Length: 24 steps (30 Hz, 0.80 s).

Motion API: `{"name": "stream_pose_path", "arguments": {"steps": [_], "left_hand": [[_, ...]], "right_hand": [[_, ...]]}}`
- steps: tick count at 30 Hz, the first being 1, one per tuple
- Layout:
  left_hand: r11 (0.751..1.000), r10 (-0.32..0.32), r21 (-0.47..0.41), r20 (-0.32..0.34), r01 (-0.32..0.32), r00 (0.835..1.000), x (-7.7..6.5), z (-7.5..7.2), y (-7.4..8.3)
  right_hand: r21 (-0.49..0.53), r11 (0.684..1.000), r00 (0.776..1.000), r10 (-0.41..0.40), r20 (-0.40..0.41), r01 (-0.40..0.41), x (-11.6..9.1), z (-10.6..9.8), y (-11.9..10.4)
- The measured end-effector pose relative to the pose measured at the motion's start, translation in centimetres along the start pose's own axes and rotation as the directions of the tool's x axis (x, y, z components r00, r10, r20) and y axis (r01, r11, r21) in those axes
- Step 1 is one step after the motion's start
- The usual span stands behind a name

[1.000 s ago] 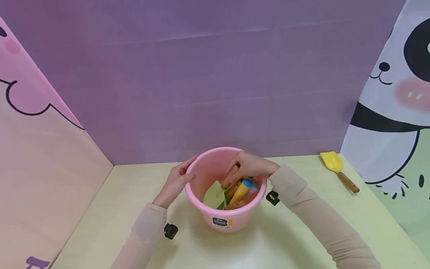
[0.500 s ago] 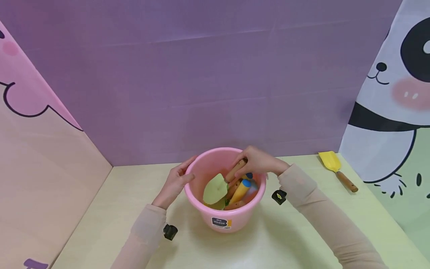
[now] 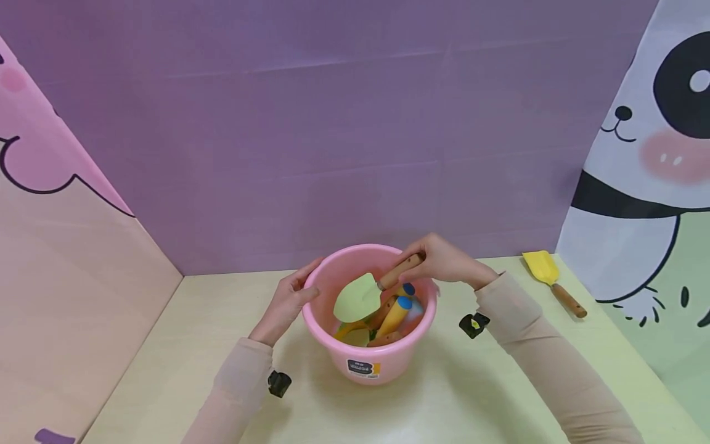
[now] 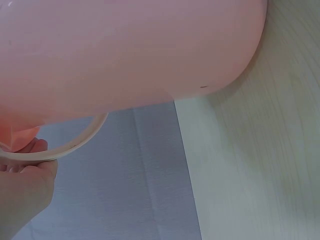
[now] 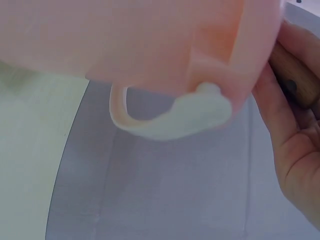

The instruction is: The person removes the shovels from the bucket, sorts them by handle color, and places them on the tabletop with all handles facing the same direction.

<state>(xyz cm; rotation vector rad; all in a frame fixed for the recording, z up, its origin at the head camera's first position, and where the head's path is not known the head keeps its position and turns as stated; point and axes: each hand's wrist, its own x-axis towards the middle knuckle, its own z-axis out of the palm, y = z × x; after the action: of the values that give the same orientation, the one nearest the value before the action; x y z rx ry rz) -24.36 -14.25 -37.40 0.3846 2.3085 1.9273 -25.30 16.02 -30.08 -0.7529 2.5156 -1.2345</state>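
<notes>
A pink bucket (image 3: 402,364) stands on the table with several tools inside. My left hand (image 3: 283,307) holds its left rim, thumb over the edge. In the left wrist view the fingers (image 4: 30,180) are at the rim, close to the bucket's pale carrying handle (image 4: 85,137). My right hand (image 3: 444,262) grips the wooden handle of a pale green trowel (image 3: 357,299) above the bucket's right side. The trowel's blade lies over the opening, pointing left. The right wrist view shows the wooden handle (image 5: 295,75) in the fingers, beside the bucket wall.
Inside the bucket lie a yellow handle with a blue end (image 3: 395,317) and other wooden-handled tools. A yellow shovel (image 3: 543,268) with a wooden handle lies at the table's far right. A purple wall (image 3: 333,135) rises behind the table (image 3: 222,320), with printed panels at both sides.
My right hand has drawn the green trowel upward and to the right, its blade rising from among the other tools. The left hand has stayed on the rim.
</notes>
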Motion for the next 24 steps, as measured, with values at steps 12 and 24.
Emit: {"name": "stream_pose_path", "arguments": {"steps": [12,24], "left_hand": [[1.0,-0.001,0.017,-0.005,0.001,1.0,-0.2,-0.5,-0.1],[1.0,0.01,0.002,0.006,-0.01,1.0,-0.1,-0.5,-0.1]], "right_hand": [[0.117,0.991,0.993,0.077,-0.09,-0.066,-0.8,-0.5,0.8],[0.212,0.972,0.959,0.148,-0.242,-0.097,-1.7,-1.3,1.9]]}}
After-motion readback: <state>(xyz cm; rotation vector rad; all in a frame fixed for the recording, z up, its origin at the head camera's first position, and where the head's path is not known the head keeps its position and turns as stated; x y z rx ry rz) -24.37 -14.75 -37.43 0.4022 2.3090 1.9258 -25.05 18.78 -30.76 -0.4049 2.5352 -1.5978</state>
